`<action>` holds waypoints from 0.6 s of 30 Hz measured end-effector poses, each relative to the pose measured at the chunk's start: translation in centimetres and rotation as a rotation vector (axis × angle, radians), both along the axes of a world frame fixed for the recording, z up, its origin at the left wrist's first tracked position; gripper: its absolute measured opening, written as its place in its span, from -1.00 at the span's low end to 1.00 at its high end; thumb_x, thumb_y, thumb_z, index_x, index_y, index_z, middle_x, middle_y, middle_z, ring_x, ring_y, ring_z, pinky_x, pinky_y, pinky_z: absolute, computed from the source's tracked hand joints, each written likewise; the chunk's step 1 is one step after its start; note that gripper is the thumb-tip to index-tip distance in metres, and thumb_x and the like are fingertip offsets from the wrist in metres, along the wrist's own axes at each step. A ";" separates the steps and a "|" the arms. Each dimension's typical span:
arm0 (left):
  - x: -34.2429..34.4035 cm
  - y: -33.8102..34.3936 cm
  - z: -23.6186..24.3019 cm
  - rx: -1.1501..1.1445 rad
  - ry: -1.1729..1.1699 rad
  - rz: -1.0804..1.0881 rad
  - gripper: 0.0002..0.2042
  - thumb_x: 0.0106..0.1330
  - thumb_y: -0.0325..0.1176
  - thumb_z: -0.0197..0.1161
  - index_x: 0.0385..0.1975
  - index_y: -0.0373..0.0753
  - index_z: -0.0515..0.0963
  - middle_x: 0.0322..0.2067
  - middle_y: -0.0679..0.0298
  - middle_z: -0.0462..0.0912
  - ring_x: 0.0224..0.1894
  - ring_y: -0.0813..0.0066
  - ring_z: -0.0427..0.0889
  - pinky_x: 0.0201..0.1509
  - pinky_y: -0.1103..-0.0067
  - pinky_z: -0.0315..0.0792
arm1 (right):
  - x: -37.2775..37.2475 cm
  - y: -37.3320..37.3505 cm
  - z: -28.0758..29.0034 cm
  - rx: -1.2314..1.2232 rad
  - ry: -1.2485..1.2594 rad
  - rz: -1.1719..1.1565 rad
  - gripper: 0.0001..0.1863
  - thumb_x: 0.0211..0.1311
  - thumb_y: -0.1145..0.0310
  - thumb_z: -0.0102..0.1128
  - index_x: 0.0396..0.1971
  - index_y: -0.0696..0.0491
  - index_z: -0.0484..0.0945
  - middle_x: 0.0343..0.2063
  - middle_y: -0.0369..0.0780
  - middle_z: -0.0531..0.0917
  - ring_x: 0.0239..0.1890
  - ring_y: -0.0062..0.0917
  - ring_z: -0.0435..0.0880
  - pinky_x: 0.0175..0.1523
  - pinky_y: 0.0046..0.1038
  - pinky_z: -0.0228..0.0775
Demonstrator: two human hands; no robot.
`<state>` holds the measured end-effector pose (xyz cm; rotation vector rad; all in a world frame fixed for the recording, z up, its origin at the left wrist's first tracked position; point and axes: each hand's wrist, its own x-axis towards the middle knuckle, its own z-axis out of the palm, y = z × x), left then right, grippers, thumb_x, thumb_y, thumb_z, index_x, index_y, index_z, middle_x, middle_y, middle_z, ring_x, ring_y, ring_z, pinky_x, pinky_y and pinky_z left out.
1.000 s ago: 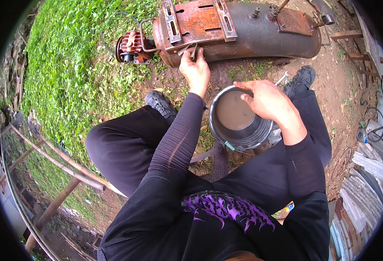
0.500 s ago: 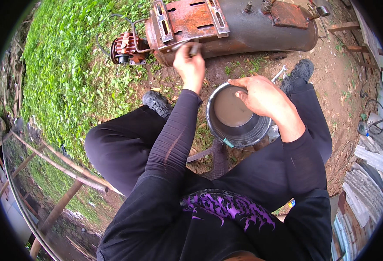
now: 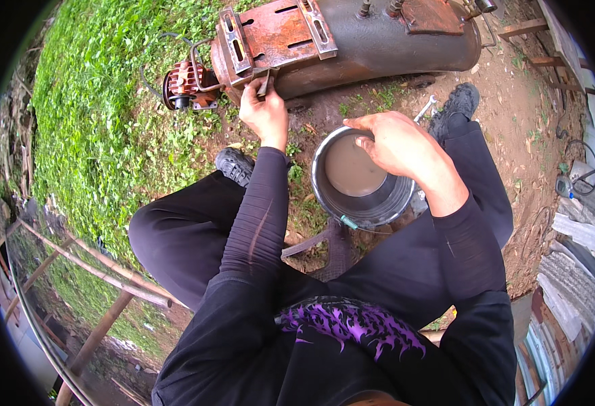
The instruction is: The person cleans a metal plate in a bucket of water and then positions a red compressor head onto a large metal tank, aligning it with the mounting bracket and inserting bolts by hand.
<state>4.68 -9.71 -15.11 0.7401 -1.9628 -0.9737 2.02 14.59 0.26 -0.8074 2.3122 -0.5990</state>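
My left hand (image 3: 265,116) pinches a small folded grey-brown piece that looks like sandpaper (image 3: 264,85). It is against the lower edge of the rusty metal tank (image 3: 372,40), just below a slotted bracket (image 3: 235,42). My right hand (image 3: 409,152) is closed over the far rim of a black bucket (image 3: 378,215), thumb on the inner side and fingers along the outside. Murky brown water (image 3: 351,169) fills part of the bucket, which sits between my legs. The fingers beyond the rim are partly hidden.
A red finned compressor head (image 3: 184,86) lies at the tank's left end. A wrench (image 3: 424,108) rests on the soil beside my right shoe (image 3: 456,108). Grass spreads to the left; corrugated sheets (image 3: 568,284) lie at the right, wooden poles (image 3: 98,331) at the lower left.
My left hand has moved left and slightly down along the tank's edge, with the folded piece still in it. The view has shifted a little; my right hand stays on the bucket rim.
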 end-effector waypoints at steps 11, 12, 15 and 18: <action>-0.4 5.4 1.9 0.342 -0.043 0.206 -0.73 0.40 -0.41 0.33 -0.04 -0.42 0.46 -0.06 0.03 0.62 -0.05 0.36 0.58 0.12 0.33 0.49 | -0.1 0.0 0.5 -0.066 0.024 0.020 -0.57 0.30 0.40 0.25 0.17 0.08 0.63 -0.04 0.05 0.72 0.07 -0.06 0.69 0.23 -0.15 0.51; 0.8 3.5 1.3 0.448 -0.033 0.380 -0.64 0.44 -0.38 0.30 0.08 -0.46 0.40 0.08 -0.08 0.52 0.05 0.24 0.52 0.24 0.29 0.41 | 0.0 0.1 0.3 -0.086 0.039 0.009 -0.57 0.30 0.40 0.24 0.17 0.08 0.63 -0.04 0.05 0.72 0.07 -0.06 0.69 0.23 -0.15 0.51; 3.2 -0.9 1.5 0.454 0.125 0.590 -0.59 0.54 -0.37 0.18 0.22 -0.53 0.34 0.12 -0.18 0.53 0.12 0.04 0.56 0.28 0.29 0.41 | 0.4 0.1 0.8 -0.055 -0.022 -0.020 -0.57 0.30 0.40 0.24 0.17 0.09 0.63 -0.04 0.06 0.72 0.06 -0.06 0.69 0.23 -0.16 0.51; 2.5 -1.8 0.1 0.589 0.292 0.312 -0.65 0.61 -0.33 0.08 0.15 -0.53 0.45 0.05 -0.13 0.60 0.09 0.14 0.56 0.23 0.31 0.39 | 0.6 0.3 0.6 -0.051 -0.011 -0.004 -0.57 0.31 0.41 0.23 0.18 0.09 0.63 -0.04 0.07 0.71 0.06 -0.06 0.69 0.22 -0.17 0.52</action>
